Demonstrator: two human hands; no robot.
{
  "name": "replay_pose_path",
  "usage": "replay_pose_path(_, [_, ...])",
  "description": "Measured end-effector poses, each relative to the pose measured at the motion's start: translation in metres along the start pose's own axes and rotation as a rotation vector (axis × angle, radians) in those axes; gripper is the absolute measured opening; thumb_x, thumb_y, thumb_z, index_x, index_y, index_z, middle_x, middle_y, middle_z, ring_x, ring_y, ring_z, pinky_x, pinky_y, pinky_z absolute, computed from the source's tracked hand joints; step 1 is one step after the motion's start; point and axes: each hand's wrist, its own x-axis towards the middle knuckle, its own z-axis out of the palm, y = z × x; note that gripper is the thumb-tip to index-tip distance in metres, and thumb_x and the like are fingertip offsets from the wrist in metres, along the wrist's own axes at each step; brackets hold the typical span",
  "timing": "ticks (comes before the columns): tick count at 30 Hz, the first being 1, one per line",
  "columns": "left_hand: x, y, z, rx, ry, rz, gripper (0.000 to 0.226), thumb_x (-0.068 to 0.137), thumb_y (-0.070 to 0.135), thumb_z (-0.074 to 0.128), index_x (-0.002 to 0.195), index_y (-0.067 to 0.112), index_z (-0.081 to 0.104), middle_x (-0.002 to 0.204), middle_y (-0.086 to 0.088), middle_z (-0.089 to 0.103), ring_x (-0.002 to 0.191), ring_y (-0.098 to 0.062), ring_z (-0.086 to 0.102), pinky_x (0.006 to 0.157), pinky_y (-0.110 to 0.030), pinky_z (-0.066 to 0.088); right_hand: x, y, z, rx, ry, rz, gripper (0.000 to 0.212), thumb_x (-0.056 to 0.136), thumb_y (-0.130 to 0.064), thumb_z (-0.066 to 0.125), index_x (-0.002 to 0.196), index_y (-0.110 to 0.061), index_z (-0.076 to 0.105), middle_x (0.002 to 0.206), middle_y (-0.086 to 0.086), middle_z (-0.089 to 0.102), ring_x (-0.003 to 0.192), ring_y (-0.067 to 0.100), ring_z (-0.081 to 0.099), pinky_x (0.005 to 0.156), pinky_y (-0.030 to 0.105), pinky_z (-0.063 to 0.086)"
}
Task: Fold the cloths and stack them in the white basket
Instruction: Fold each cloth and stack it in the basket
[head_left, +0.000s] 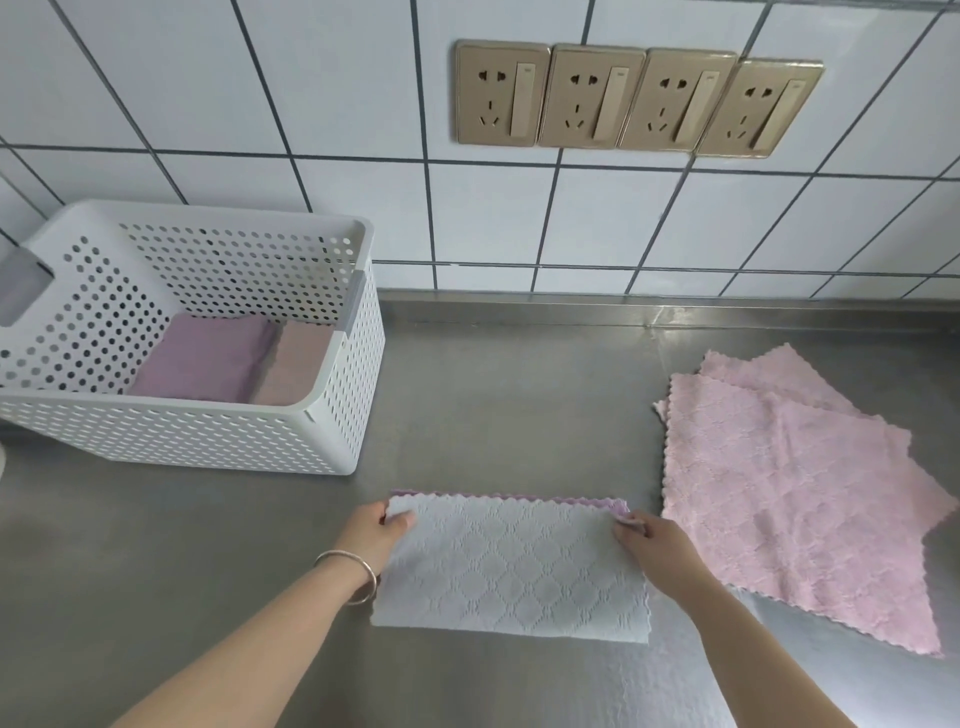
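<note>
- Head view looks down on a brushed stainless-steel tabletop (493, 405) set against a white tiled wall (311, 104).
- A pale grey waffle-textured cloth with a lilac underside (511, 566) lies folded in half near the front middle of the tabletop; its long axis runs left to right, its scalloped free edges lie along the far side, and its fold lies toward the person.
- The left hand (371, 535), with a silver bangle (358, 574) on its wrist, pinches the cloth's far left corner between thumb and fingers.
- The right hand (654, 545) pinches the far right corner, where the lilac layer shows.
- A white perforated plastic basket (208, 431) stands at the left rear, well apart from the cloth; inside lie a folded purple cloth (208, 358) and, touching it on the right, a folded dusty-pink cloth (296, 364).
- Two unfolded fluffy pink cloths (795, 493) lie overlapped on the right, just beside the right hand.
- Four gold wall sockets (634, 98) sit in a row on the tiles.
</note>
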Motion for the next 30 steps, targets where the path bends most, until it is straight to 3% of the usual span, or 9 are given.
replay_pose_path(2, [0.007,-0.003,0.003,0.001,0.018,-0.017,0.023,0.093,0.018,0.053,0.112,0.010,0.063,0.097,-0.004,0.060,0.087,-0.018,0.052,0.074,-0.026,0.037,0.004,-0.003,0.003,-0.011,0.033,-0.009,0.016,0.094,-0.025,0.052,0.103,-0.021,0.065,0.080,-0.005,0.061,0.070,0.013,0.052,0.059,0.024,0.036])
replay_pose_path(4, [0.011,-0.005,0.006,0.015,0.029,-0.035,0.029,0.092,0.018,0.053,0.118,0.006,0.062,0.107,-0.008,0.065,0.094,-0.021,0.056,0.081,-0.026,0.038,0.006,-0.006,0.005,-0.051,0.066,-0.006,0.028,0.094,-0.027,0.051,0.120,-0.022,0.062,0.105,-0.002,0.065,0.082,0.014,0.054,0.059,0.021,0.039])
replay_pose_path(7, [0.016,-0.005,0.010,0.073,0.065,-0.060,0.031,0.092,0.021,0.053,0.118,0.005,0.061,0.116,-0.012,0.064,0.107,-0.029,0.058,0.081,-0.026,0.040,0.008,-0.010,0.009,-0.078,0.100,0.001,0.031,0.094,-0.025,0.050,0.123,-0.023,0.061,0.120,0.002,0.063,0.087,0.018,0.057,0.058,0.021,0.039])
replay_pose_path(15, [0.025,-0.006,0.011,0.139,0.048,-0.132,0.045,0.093,0.027,0.052,0.132,0.006,0.050,0.135,-0.011,0.053,0.124,-0.028,0.049,0.099,-0.030,0.037,0.013,-0.012,0.015,-0.141,0.167,0.052,0.026,0.093,-0.030,0.052,0.108,-0.017,0.069,0.091,0.003,0.067,0.080,0.018,0.049,0.052,0.022,0.032])
replay_pose_path(18, [0.025,-0.006,0.010,0.140,0.037,-0.151,0.047,0.093,0.028,0.051,0.134,0.006,0.049,0.136,-0.011,0.052,0.125,-0.028,0.048,0.102,-0.032,0.036,0.013,-0.011,0.017,-0.131,0.194,0.060,0.020,0.093,-0.031,0.052,0.081,-0.023,0.066,0.063,-0.013,0.048,0.077,0.020,0.049,0.049,0.018,0.029])
replay_pose_path(20, [0.026,-0.008,0.010,0.148,0.040,-0.162,0.047,0.092,0.030,0.051,0.133,0.008,0.050,0.135,-0.010,0.053,0.124,-0.028,0.049,0.102,-0.032,0.037,0.014,-0.010,0.020,-0.130,0.221,0.073,0.030,0.092,-0.032,0.053,0.062,-0.028,0.052,0.060,-0.009,0.048,0.069,0.021,0.050,0.047,0.023,0.029])
replay_pose_path(22, [0.027,-0.008,0.011,0.155,0.056,-0.169,0.045,0.092,0.030,0.051,0.131,0.007,0.052,0.132,-0.010,0.055,0.121,-0.029,0.051,0.099,-0.032,0.039,0.014,-0.009,0.023,-0.137,0.254,0.099,0.035,0.091,-0.034,0.054,0.059,-0.021,0.048,0.059,-0.002,0.051,0.061,0.019,0.048,0.046,0.025,0.028])
replay_pose_path(25, [0.027,-0.005,0.015,0.140,0.102,-0.178,0.035,0.092,0.028,0.051,0.116,0.003,0.061,0.118,-0.015,0.063,0.103,-0.030,0.058,0.080,-0.028,0.040,0.013,-0.009,0.026,-0.072,0.305,0.139,0.026,0.089,-0.038,0.056,0.078,-0.015,0.056,0.070,-0.001,0.055,0.071,0.021,0.051,0.052,0.026,0.033])
replay_pose_path(30, [0.022,-0.008,0.018,0.048,0.210,-0.164,0.023,0.093,0.031,0.047,0.091,0.009,0.055,0.088,-0.011,0.059,0.092,-0.033,0.059,0.075,-0.034,0.042,0.001,-0.004,0.028,0.141,0.414,0.133,0.025,0.088,-0.036,0.059,0.097,-0.013,0.051,0.085,0.002,0.058,0.080,0.023,0.053,0.068,0.031,0.041])
